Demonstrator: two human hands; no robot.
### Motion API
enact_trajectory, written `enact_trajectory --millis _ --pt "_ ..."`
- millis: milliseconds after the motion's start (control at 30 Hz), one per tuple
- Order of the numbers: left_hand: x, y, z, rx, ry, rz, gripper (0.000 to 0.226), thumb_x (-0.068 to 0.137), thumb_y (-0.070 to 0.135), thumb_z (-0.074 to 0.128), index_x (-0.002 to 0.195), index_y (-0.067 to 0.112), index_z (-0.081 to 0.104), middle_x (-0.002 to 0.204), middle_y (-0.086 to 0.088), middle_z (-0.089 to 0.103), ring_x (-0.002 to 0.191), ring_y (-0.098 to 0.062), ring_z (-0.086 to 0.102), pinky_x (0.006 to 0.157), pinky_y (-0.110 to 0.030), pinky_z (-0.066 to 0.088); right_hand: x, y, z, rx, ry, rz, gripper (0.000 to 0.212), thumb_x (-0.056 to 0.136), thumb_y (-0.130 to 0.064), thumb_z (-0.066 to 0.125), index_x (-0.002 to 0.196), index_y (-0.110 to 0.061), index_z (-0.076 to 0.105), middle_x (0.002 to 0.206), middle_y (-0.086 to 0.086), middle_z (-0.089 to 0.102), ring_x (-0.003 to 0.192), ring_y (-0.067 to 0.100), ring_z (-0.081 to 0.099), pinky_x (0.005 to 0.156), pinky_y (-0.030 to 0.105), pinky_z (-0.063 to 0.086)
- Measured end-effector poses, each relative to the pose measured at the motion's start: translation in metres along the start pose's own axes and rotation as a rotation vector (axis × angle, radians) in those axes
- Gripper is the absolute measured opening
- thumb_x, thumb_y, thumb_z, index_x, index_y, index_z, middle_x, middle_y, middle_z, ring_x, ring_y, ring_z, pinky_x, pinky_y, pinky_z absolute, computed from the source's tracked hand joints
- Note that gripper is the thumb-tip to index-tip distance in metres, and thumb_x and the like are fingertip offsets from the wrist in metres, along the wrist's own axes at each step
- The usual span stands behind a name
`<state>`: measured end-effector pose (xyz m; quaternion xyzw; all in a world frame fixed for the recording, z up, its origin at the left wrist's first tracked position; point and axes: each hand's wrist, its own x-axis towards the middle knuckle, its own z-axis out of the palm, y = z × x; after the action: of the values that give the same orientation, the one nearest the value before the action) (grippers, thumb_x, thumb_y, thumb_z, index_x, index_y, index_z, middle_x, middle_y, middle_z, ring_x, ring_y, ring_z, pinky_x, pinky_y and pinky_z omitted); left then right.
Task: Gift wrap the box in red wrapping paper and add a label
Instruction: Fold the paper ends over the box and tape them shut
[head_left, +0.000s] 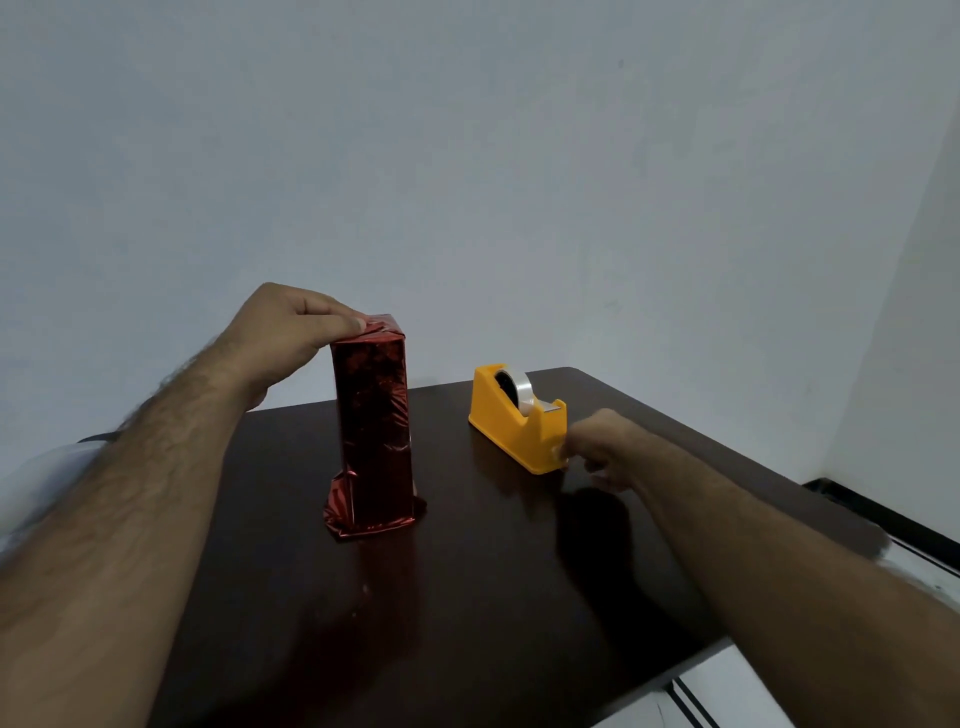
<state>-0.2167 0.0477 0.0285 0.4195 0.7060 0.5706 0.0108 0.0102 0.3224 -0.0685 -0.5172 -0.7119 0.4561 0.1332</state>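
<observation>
A tall box wrapped in shiny red paper (372, 426) stands upright on the dark table (467, 597). Loose red paper flares out around its base. My left hand (291, 338) lies over the box's top, its fingers pressing the folded paper down there. To the right stands a yellow tape dispenser (511, 421) with a roll of clear tape. My right hand (597, 447) is at the dispenser's near end, by the cutter, with curled fingers that seem to pinch the tape's end; the tape itself is hard to make out.
The table's right and near edges fall off to a light floor (753, 691). A plain wall stands behind the table, and a dark skirting strip (883, 514) runs along the right.
</observation>
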Motion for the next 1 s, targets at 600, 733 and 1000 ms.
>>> enact_trajectory --millis 600,733,1000 --pt "-0.002 0.000 0.001 0.074 -0.023 0.010 0.006 0.091 0.021 0.082 0.092 0.024 0.087 0.097 0.012 0.082 0.099 -0.001 0.074 0.100 -0.032 0.055 -0.120 -0.170 0.010 0.324 -0.172 -0.672 0.006 0.094 -0.011 0.072 0.096 -0.013 0.077 0.106 0.002 0.074 0.090 0.016 0.066 0.068 0.031 0.052" --pt "-0.001 0.000 -0.002 0.094 -0.037 0.019 0.008 0.093 0.024 0.080 0.093 0.026 0.088 0.099 0.014 0.082 0.101 -0.002 0.074 0.103 -0.038 0.057 -0.126 -0.194 0.024 0.175 -0.221 -0.601 0.008 0.097 -0.008 0.069 0.097 -0.012 0.075 0.094 0.005 0.072 0.076 0.015 0.062 0.060 0.026 0.051" --pt "-0.001 -0.002 -0.003 0.117 -0.041 -0.004 0.008 0.088 0.038 0.080 0.092 0.037 0.087 0.100 0.020 0.080 0.106 -0.005 0.073 0.107 -0.048 0.055 -0.127 -0.204 0.038 0.055 -0.209 -0.313 0.008 0.098 -0.008 0.067 0.091 -0.012 0.067 0.069 -0.002 0.063 0.056 0.011 0.034 0.055 0.026 0.031"
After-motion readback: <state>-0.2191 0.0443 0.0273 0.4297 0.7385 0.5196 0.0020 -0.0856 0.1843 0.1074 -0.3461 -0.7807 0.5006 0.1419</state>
